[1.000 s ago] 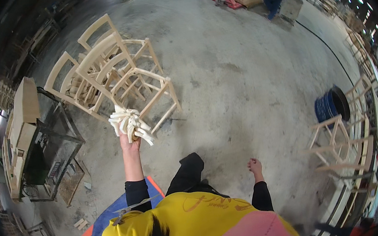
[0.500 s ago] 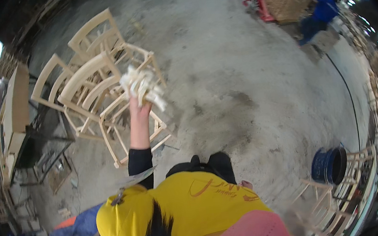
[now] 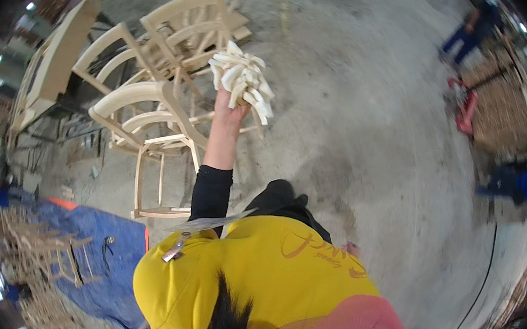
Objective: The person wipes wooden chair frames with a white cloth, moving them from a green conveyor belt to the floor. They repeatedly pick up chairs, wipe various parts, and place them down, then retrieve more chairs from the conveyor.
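My left hand, its arm stretched forward in a black sleeve, is closed around a bunch of cream-white strips, soft and curled like cut foam or cloth. The strips fan out beyond my fingers. Just left of that forearm stands a bare wooden chair with a curved back. Two more pale chair frames, a left one and a farther one, crowd behind it, partly hidden. Only a small patch of my right hand shows past my yellow top, low at my right side; its fingers are hidden.
A blue sheet with an orange edge covers floor at the left, beside many wooden chair frames. A long pale panel stands far left. On the right are a red pallet jack, a brown stack and people in blue.
My view has turned left, bringing the blue sheet and more chairs into sight. My left hand, still holding the strips, appears farther forward beside the chairs.
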Motion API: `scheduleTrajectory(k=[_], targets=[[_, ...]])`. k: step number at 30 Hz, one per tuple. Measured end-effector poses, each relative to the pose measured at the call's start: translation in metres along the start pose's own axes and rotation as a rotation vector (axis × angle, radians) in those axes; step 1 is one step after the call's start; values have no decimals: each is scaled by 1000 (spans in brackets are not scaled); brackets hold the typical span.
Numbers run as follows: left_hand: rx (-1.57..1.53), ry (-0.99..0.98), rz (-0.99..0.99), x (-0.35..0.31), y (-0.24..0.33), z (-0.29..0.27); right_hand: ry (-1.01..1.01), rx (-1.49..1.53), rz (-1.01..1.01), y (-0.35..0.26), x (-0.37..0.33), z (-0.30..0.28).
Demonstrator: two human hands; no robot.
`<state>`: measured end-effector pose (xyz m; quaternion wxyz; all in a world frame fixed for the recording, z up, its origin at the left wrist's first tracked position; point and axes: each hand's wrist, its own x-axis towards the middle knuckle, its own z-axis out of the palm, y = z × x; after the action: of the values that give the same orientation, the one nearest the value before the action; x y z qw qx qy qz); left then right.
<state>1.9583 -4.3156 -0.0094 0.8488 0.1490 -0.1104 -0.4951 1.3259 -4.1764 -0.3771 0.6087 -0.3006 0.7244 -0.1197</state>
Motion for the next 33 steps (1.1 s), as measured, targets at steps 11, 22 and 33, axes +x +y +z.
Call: scheduleTrajectory(k=[11, 22, 33], targets=[[-16, 254, 207, 254, -38, -74, 113, -161, -549, -522, 297, 33], [-21, 197, 276, 661, -44, -37, -191, -194, 139, -682, 450, 132], [74, 605, 585, 989, 17, -104, -300, -382, 10, -1159, 693, 315]])
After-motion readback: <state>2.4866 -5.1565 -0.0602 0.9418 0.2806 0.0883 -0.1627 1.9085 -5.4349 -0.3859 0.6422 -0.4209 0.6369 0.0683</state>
